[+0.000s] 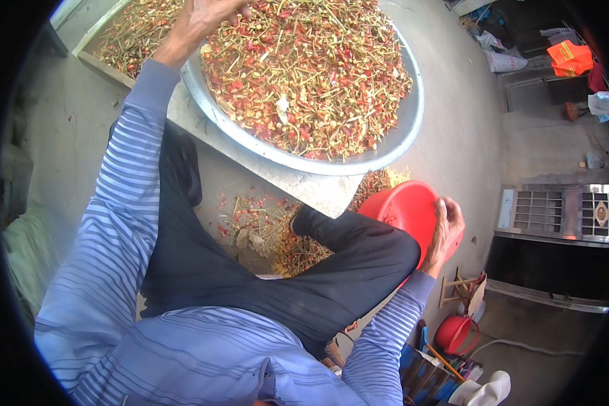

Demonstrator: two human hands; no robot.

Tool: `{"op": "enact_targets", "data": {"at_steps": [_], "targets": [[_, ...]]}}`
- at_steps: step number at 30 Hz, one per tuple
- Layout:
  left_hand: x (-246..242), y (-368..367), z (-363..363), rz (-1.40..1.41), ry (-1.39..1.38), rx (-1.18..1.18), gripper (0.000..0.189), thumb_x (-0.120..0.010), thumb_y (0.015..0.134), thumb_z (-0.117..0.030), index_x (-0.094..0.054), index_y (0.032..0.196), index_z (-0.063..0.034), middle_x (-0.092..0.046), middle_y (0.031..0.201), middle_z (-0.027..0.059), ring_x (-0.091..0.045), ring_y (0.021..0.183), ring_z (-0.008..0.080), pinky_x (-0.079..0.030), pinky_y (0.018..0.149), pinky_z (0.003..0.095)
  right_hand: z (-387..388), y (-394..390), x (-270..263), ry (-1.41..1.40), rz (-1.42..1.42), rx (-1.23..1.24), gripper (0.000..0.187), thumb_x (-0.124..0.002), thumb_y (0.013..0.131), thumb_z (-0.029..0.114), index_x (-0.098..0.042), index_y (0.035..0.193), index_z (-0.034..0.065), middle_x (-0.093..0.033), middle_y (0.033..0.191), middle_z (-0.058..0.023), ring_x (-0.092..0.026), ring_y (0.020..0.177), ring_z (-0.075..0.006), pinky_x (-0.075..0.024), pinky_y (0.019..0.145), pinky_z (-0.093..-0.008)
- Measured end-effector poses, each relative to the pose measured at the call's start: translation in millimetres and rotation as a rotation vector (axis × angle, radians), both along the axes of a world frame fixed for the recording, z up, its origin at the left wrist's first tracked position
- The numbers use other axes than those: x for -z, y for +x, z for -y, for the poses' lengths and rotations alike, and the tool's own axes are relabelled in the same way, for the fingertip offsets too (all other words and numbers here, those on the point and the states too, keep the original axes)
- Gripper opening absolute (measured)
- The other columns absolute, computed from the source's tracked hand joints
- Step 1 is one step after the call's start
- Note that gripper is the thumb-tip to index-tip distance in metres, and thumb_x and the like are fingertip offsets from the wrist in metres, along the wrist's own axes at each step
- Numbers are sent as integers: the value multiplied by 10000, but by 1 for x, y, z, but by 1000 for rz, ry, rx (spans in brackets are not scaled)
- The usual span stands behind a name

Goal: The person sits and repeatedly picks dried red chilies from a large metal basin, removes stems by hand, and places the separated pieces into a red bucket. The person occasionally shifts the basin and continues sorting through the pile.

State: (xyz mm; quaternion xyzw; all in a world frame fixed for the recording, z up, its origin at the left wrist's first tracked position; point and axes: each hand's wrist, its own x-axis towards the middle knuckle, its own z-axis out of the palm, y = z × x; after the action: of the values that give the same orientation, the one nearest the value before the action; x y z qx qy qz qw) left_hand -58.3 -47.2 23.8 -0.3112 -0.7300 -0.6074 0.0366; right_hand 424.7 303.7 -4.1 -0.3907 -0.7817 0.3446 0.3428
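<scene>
A large metal basin (304,169) lies before me, heaped with dried stems, red pepper pieces and yellowish bits (309,81). Over the basin's left edge reaches my left hand (203,20), fingers spread towards the heap; the picture's top edge cuts part of it off. To the right, my right hand (445,228) is at the rim of a red plastic basin (413,208), thumb and fingers closed on it. That basin stands tilted beside my right knee, with a few small red pieces inside. Under the large basin is a pale board (314,193).
A wooden tray (101,68) with more stems and peppers is at upper left. Stems and red bits (304,254) lie on the floor between my legs. A red bucket (454,332), a small wooden stool (457,286) and a white cap (487,391) are at lower right.
</scene>
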Motion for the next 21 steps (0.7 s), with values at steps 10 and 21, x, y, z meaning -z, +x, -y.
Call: {"op": "enact_targets", "data": {"at_steps": [10, 21], "targets": [[21, 28, -26, -114, -194, 249, 265, -639, 1013, -251, -750, 1106, -28, -727, 814, 49, -699, 706, 104, -591, 657, 268, 96, -180, -2, 109, 418, -460, 203, -711, 912, 136, -739, 1024, -31, -756, 944, -196, -736, 835, -314, -571, 796, -428], [23, 34, -35, -242, -219, 265, 252, -648, 1010, -206, -731, 1124, 2, -691, 796, 51, -653, 683, 104, -547, 615, 264, 96, -197, 14, 154, 374, -412, 197, -692, 912, 144, -756, 983, -29, -734, 828, -212, -714, 760, -327, -545, 751, -416]]}}
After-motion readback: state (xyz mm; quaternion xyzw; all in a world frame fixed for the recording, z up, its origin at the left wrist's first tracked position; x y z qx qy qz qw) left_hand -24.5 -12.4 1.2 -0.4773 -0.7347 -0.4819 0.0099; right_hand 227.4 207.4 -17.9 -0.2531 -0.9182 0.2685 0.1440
